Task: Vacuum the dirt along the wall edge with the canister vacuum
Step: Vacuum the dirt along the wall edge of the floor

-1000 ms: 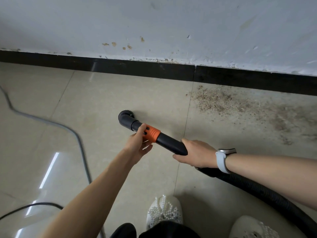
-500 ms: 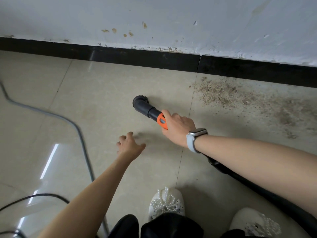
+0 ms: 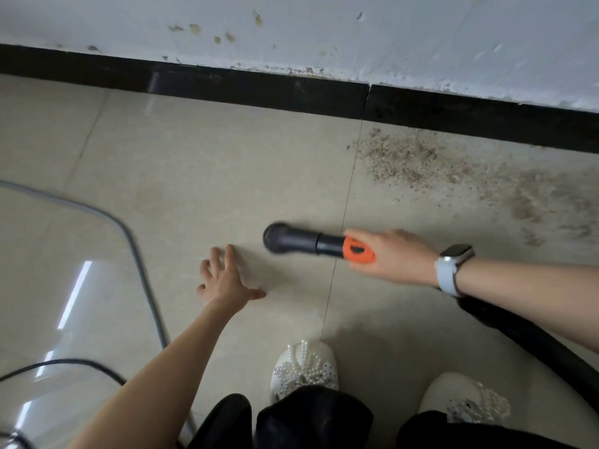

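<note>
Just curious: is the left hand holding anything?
No. The left hand is open, fingers spread, holding nothing; the right hand grips the vacuum nozzle.

Both forearms are bare, with no sleeves in view. On the right wrist, at the right of the frame, sits a smartwatch [image 3: 456,256] with a dark rectangular face and a pale grey-white band [image 3: 446,277]. At the bottom of the frame are two white perforated shoes [image 3: 304,367], each trimmed with strings of pearl-like beads [image 3: 479,406] on the toe. Black trousers [image 3: 311,419] cover the legs above them.
</note>
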{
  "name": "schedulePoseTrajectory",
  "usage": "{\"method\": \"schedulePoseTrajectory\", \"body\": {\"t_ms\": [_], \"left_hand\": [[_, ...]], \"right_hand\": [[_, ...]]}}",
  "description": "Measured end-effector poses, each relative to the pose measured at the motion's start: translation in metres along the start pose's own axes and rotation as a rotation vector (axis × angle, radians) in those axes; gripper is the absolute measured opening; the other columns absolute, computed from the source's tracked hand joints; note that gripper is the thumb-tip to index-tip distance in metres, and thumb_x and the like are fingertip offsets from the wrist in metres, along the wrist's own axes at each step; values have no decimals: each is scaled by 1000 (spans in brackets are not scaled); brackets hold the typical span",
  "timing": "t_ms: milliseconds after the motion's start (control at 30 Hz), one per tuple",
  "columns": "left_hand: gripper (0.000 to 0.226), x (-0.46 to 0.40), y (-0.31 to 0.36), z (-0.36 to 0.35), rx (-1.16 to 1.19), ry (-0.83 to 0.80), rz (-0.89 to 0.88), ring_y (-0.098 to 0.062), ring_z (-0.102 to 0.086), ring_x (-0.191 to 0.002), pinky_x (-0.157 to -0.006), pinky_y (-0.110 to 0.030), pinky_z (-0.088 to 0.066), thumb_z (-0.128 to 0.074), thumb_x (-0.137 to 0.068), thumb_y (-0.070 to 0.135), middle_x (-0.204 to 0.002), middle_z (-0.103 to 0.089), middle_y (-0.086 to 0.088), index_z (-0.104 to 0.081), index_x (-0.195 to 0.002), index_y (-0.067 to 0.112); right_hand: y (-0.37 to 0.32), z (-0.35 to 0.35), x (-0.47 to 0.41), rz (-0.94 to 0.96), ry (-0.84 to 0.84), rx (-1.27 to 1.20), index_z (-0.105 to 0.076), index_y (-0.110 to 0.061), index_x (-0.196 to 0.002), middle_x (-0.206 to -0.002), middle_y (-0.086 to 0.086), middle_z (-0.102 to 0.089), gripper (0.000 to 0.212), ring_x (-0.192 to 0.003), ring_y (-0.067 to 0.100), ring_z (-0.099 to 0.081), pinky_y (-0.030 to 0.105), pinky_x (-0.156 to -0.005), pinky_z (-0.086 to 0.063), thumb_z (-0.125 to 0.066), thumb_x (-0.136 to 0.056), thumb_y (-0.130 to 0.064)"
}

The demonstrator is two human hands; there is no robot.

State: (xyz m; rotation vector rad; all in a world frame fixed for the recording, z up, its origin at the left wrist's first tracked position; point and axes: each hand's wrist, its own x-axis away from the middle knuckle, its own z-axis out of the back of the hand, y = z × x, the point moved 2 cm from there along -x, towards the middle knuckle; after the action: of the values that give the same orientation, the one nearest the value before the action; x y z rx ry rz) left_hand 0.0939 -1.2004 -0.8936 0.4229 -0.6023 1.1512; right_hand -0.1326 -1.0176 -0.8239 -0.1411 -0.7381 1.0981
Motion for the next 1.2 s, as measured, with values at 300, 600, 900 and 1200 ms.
{"method": "schedulePoseTrajectory", "body": {"t_ms": [300,600,900,1200], "left_hand": [[119,2,8,4,20,-8,22,-28,-1,-143,-105,-49,-31,-83,-66,41,-155,5,0,-1,-150,23],[118,5,6,6,37,0,3,-27,-3,-142,-105,-51,-30,-83,-65,42,-154,2,1,-3,-150,24],[120,2,7,4,7,1,-7,-28,-6,-141,-103,-50,-32,-84,-64,42,-153,0,2,-2,-150,24],[81,-1,31,14,-28,14,-214,-31,-15,-140,-106,-48,-31,-71,-82,36,-153,-14,-2,-23,-146,20]], "right_hand": [[-5,-10,19,54,-80,-18,-47,-31,-112,-72,-6,-57,28,-61,21,-55,30,-53,-38,-54,-86,-41],[20,17,7,-112,200,41,-45,-28,-121,-66,-4,-52,33,-51,17,-47,26,-45,-30,-50,-90,-38],[12,-28,44,110,-165,67,-45,-36,-111,-67,-10,-50,28,-57,14,-49,22,-47,-31,-55,-85,-43],[33,-21,59,-7,-57,31,-42,-36,-108,-70,-6,-57,30,-58,19,-54,29,-52,-41,-55,-82,-42]]}}
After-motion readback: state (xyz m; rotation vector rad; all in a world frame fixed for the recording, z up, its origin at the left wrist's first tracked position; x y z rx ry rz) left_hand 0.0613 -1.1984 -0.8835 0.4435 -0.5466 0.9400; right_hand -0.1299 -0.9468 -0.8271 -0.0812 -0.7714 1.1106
